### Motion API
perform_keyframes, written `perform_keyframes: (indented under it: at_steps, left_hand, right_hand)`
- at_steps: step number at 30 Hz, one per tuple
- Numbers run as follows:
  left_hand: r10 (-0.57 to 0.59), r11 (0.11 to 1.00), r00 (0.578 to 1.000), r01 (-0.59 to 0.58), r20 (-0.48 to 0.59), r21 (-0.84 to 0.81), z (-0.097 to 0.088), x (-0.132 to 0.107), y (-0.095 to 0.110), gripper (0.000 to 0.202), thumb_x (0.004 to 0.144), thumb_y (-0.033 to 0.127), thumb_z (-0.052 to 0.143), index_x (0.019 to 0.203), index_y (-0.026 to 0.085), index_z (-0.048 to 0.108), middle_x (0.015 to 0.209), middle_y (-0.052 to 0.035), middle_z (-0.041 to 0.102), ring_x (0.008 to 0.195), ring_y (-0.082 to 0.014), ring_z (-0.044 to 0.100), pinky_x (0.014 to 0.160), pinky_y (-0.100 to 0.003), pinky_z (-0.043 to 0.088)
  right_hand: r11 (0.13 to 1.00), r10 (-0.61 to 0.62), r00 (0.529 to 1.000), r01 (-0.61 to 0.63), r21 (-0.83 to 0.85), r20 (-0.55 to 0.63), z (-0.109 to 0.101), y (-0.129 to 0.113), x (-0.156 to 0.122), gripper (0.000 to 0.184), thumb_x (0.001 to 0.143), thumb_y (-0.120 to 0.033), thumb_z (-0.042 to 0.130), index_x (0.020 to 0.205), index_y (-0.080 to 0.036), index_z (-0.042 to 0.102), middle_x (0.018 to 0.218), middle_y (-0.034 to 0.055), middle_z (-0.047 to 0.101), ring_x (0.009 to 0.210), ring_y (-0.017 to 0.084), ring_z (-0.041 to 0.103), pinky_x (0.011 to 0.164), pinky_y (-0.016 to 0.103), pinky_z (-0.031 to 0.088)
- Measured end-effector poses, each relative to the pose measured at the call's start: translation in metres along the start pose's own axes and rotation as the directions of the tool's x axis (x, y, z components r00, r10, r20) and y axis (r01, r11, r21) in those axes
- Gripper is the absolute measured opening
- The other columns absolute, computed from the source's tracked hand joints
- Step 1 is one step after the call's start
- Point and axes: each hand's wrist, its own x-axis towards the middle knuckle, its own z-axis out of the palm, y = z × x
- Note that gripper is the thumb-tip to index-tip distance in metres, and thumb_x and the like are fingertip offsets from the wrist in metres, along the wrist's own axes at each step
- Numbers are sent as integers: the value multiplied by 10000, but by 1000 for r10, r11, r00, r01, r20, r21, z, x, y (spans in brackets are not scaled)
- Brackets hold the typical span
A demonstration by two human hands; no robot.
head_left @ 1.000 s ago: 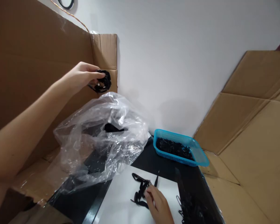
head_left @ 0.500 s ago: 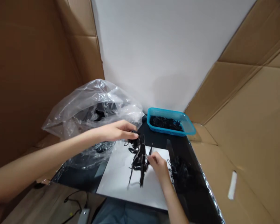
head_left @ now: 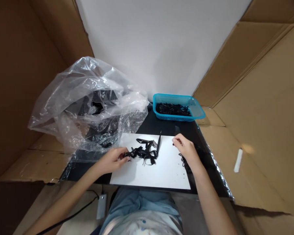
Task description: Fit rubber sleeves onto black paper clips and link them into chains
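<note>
The person's left hand (head_left: 111, 160) sits at nine o'clock of a loose tangle of black strips (head_left: 144, 152) lying on a white board (head_left: 142, 174), its fingers curled narrowly against the tangle's end; whether they pinch a strip cannot be told from this view. The right hand (head_left: 185, 148) stands apart at three o'clock, loosely curved, with a dark scrap (head_left: 173, 144) just at its tips and no firm hold showing. A few fine black threads (head_left: 182, 160) lie beneath it. The board rests on a black mat (head_left: 147, 125). At one o'clock, a turquoise plastic basket (head_left: 166, 96) holds a heap of black strips (head_left: 172, 109); at ten o'clock slumps a clear plastic bag (head_left: 63, 88).
</note>
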Motion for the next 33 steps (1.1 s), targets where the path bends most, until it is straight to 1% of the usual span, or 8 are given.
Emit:
perform_keyframes:
  at_steps: [5,9,14,16,19,26,29,33]
  left_hand:
    - [-86,992,973,105,-216,76,20,-27,-7,314,890,369,438,1113,150,471,978,-95,565,724,-196,586,693,-334,456]
    - [-9,994,956,41,-293,105,28,-34,-7,300,927,375,406,1152,182,453,953,-73,548,783,-194,593,729,-311,471]
    - [194,920,970,-127,-148,372,24,3,17,387,921,325,399,1274,171,441,1069,-132,556,875,-250,591,760,-345,451]
    - [240,876,967,-179,-83,447,23,27,29,590,852,447,501,1370,196,373,1160,-152,526,938,-295,581,803,-387,438]
    - [186,863,982,-153,-21,482,26,59,37,674,746,508,594,1335,224,432,1166,-151,535,950,-328,584,826,-424,423]
    - [-8,885,988,80,-155,459,14,88,16,209,828,235,421,932,150,581,912,-117,635,837,-289,630,704,-350,440]
    - [-81,888,973,169,-218,428,2,91,9,275,869,226,339,1027,126,541,969,-143,625,873,-295,630,671,-338,446]
    - [-29,902,992,78,-122,424,-5,87,15,520,830,442,492,1280,189,426,1125,-118,580,809,-263,648,654,-315,466]
  right_hand:
    - [1000,12,999,-11,-9,35,14,-4,-17,207,794,-367,474,669,-209,519,596,-10,528,548,131,481,547,234,398]
    - [998,53,998,-53,20,13,17,6,-34,198,804,-354,471,695,-203,539,640,8,562,573,143,524,530,236,424]
    - [996,80,995,-78,45,-52,16,16,-36,163,787,-340,475,775,-200,558,744,34,614,663,168,583,600,268,478]
    - [996,71,995,-68,51,-62,18,14,-36,156,787,-339,488,785,-201,560,761,31,622,684,169,593,656,286,494]
    - [996,60,995,-55,65,-79,21,11,-39,157,800,-337,488,799,-200,563,773,31,629,703,170,602,707,303,500]
    - [986,100,985,-79,147,-142,17,14,-42,162,810,-342,504,811,-191,564,765,36,622,706,175,607,668,302,505]
    - [978,109,980,-76,196,-166,19,15,-36,178,812,-358,503,832,-189,556,764,38,610,716,178,610,647,297,504]
    - [957,125,978,-74,280,-169,25,15,-29,150,800,-334,535,846,-194,555,766,26,600,726,178,612,661,305,498]
